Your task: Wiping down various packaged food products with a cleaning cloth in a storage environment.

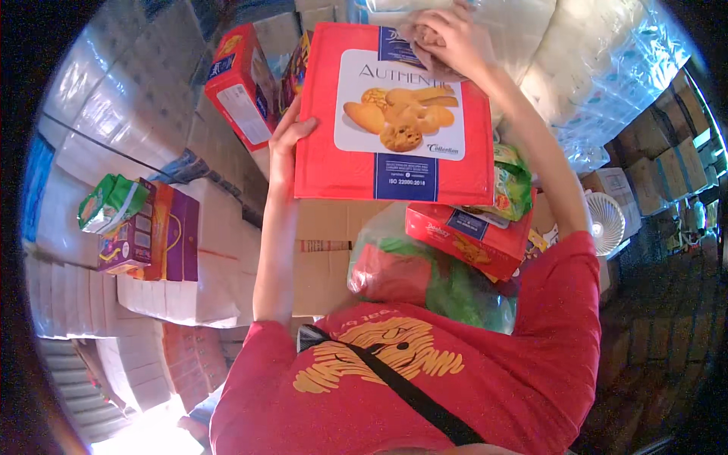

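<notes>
A purple-and-orange box (176,243) stands on pale stacked cartons (178,302)

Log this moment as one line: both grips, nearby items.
left grip: red biscuit box, left edge | right grip: crumpled cloth, at box's upper right | nearby: green packet, second red box

The cloth (440,72) and right hand (447,42) hide the red box (320,106)'s upper right part; some of the left hand (288,142)'s fingers are out of sight behind that box; it also covers part of the green packet (516,180); the shirt (546,356), cut off below, hides the clear bag (387,269)'s bottom and part of the fan (608,224); the far-right items (698,216) are too small to tell.
</notes>
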